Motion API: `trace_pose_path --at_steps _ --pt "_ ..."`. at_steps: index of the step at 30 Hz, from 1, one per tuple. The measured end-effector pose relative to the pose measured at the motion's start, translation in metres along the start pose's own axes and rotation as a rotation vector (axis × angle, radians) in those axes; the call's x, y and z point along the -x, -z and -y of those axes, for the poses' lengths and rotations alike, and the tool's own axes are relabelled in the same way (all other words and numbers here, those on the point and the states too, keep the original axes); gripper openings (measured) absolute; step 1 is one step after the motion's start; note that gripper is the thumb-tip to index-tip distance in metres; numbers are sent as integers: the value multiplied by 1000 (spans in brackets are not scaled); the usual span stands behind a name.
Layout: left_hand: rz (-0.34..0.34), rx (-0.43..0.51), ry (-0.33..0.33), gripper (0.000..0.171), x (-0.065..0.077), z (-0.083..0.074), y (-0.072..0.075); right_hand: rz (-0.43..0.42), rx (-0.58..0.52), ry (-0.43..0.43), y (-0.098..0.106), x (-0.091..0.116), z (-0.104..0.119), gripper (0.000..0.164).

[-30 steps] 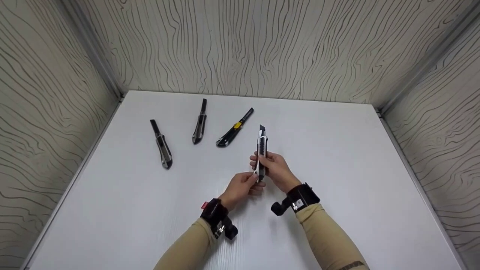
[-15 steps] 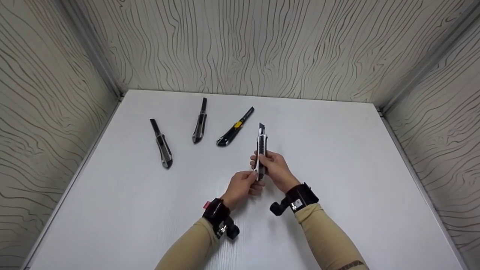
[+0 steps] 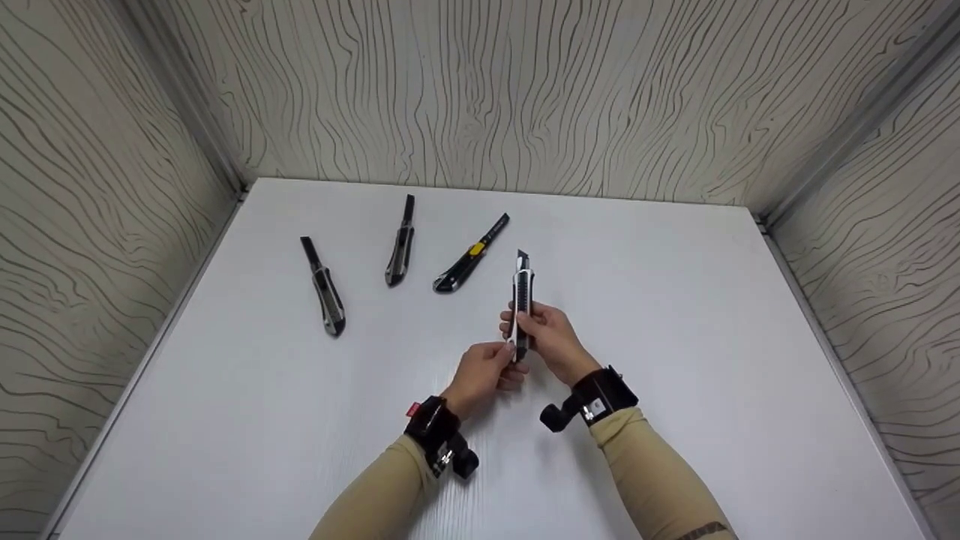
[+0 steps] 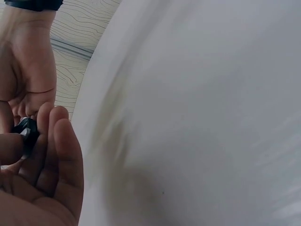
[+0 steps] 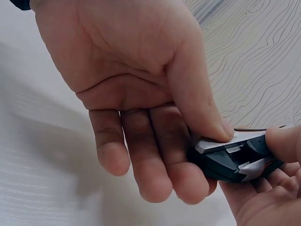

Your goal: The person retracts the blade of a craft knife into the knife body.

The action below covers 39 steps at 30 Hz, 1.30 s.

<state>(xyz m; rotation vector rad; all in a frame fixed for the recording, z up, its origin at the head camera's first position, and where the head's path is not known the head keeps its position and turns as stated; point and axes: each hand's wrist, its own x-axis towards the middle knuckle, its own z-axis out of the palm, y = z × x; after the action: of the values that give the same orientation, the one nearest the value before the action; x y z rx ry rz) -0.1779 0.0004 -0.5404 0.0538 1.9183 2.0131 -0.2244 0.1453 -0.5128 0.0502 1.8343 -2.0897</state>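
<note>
A silver-and-black utility knife (image 3: pixel 523 289) points away from me in the head view, its tip (image 3: pixel 523 255) at the far end. My right hand (image 3: pixel 555 337) grips the middle of the handle, thumb on top and fingers beneath. At the tail end, my left hand (image 3: pixel 481 371) pinches the knife between thumb and fingers. In the right wrist view the left hand (image 5: pixel 136 80) shows its palm, with its thumb on the knife's tail (image 5: pixel 218 162). The left wrist view has only the dark tail (image 4: pixel 29 134) between the fingers.
Three other utility knives lie on the white table (image 3: pixel 675 315): a grey-black one (image 3: pixel 328 300) at left, another grey-black one (image 3: pixel 399 255) further back, and a black one with a yellow slider (image 3: pixel 465 262) nearest the held knife. Wood-patterned walls (image 3: pixel 480 97) enclose the table.
Both hands keep their hold in almost the same place. The tip showing at the knife's far end looks slightly shorter than half a second ago.
</note>
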Motion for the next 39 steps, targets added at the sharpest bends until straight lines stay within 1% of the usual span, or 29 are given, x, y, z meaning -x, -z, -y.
trace_pose_path --at_steps 6,13,18,22,27,32,39 --pt "-3 -6 2 38 -1 1 0 30 8 18 1 1 -1 39" --pt "-9 7 -8 37 1 0 -1 18 13 14 1 0 -1 39" --pt "-13 15 -5 36 1 0 -1 44 22 22 2 0 -2 44" --pt "-17 21 -1 36 0 0 -1 53 36 27 2 1 -2 43" --pt "-20 14 11 36 -1 0 0 55 37 21 2 2 -1 43" --pt "-21 32 13 36 -1 -1 0 47 31 15 1 3 0 42" --pt "-34 42 18 35 2 0 0 80 45 4 0 3 -2 49"
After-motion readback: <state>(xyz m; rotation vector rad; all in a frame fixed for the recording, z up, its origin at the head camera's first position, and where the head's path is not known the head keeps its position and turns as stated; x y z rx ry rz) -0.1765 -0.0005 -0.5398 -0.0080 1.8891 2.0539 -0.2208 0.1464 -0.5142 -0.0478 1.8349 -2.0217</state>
